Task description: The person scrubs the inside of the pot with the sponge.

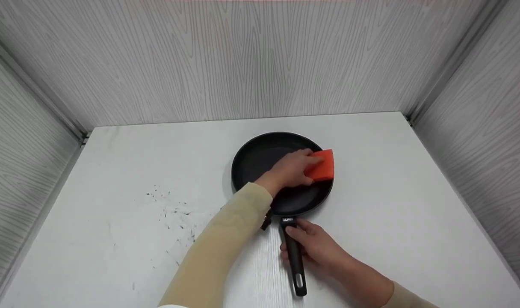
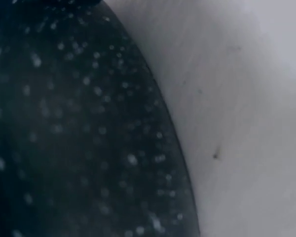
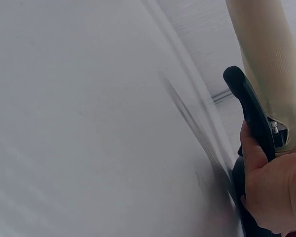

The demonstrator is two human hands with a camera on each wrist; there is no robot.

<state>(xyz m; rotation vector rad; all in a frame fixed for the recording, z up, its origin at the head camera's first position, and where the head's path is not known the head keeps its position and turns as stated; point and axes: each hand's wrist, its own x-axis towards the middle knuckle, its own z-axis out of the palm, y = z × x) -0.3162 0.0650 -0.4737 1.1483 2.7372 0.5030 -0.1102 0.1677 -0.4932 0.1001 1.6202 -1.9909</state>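
A black frying pan (image 1: 260, 160) lies on the white table with its handle (image 1: 295, 265) toward me. My left hand (image 1: 292, 169) reaches over the pan and holds an orange-red sponge (image 1: 322, 166) against its right inner side, near the rim. My right hand (image 1: 317, 246) grips the handle close to the pan, thumb on top. In the right wrist view, the right hand (image 3: 271, 190) is wrapped about the same handle (image 3: 251, 108). The left wrist view is blurred; it shows the dark pan (image 2: 89, 128) dotted with pale specks, and neither hand nor sponge.
Dark specks (image 1: 178, 211) are scattered over the table (image 1: 114, 171) left of the pan. Grey wood-grain panels (image 1: 251, 60) stand at the back and both sides. A small black device (image 1: 266, 220) sits at the left wrist, beside the pan's near edge.
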